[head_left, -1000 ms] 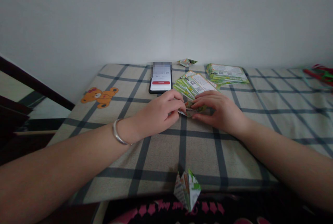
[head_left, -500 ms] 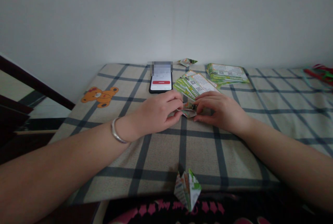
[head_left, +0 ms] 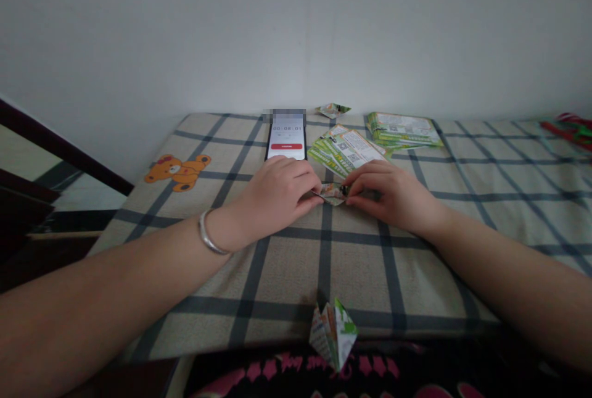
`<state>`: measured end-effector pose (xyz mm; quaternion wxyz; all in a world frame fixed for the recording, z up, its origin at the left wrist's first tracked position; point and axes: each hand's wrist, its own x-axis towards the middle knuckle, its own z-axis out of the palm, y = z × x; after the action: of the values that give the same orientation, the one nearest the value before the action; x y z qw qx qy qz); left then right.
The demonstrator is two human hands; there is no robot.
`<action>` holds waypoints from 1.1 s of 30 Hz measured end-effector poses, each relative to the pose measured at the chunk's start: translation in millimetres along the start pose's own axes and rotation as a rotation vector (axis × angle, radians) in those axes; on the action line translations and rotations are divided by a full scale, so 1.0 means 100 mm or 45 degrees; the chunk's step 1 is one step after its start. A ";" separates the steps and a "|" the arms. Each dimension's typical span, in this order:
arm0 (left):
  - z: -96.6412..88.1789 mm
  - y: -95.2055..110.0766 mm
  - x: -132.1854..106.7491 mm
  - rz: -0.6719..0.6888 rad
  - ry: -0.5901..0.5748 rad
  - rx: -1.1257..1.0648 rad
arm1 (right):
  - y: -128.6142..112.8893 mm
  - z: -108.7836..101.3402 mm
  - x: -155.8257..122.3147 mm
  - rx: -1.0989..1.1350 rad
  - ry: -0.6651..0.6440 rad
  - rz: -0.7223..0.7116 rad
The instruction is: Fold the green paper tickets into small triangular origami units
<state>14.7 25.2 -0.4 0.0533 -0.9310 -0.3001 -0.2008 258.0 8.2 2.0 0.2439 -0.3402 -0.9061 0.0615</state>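
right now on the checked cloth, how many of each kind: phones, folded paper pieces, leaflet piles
phone: 1
folded paper pieces: 3 (held piece pinched between left hand and right hand, near-edge piece, far piece)
leaflet piles: 2 (fanned pile, squared stack)
total: 6

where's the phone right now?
Head view, about mid-frame: the phone lies screen up near the far edge of the cloth, just beyond the left hand and left of the fanned leaflets.

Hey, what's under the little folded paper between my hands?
Under the folded paper, only checked cloth shows. The left hand and right hand cover its ends, so anything beneath them is hidden.
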 end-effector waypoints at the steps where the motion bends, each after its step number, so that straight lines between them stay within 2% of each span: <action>1: 0.00 0.00 0.00 -0.028 -0.007 -0.037 | 0.01 0.01 0.01 0.065 0.011 0.019; 4: 0.01 0.00 0.01 -0.110 -0.020 -0.190 | 0.02 0.03 0.02 0.212 0.030 0.064; 7: 0.04 -0.01 0.01 -0.133 -0.005 -0.311 | 0.02 0.04 0.02 0.222 0.038 0.066; 13: 0.07 -0.02 0.02 -0.125 0.008 -0.341 | -0.01 0.05 0.00 -0.006 0.058 0.023; 19: 0.03 0.00 0.02 -0.055 0.025 -0.261 | -0.07 0.04 -0.01 -0.189 0.093 -0.110; 24: 0.01 0.03 0.02 -0.057 0.050 -0.334 | -0.06 0.03 -0.01 -0.117 0.118 -0.123; 28: 0.03 0.02 0.03 -0.123 -0.041 -0.410 | -0.07 0.04 0.00 -0.013 0.121 -0.138; 33: 0.05 0.00 0.03 -0.134 -0.058 -0.374 | -0.08 0.06 0.02 0.063 0.051 -0.024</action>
<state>18.6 27.6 -4.0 -0.1009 -0.9161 -0.3168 -0.2239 249.1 3.6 -0.1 0.2709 -0.3267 -0.9024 0.0747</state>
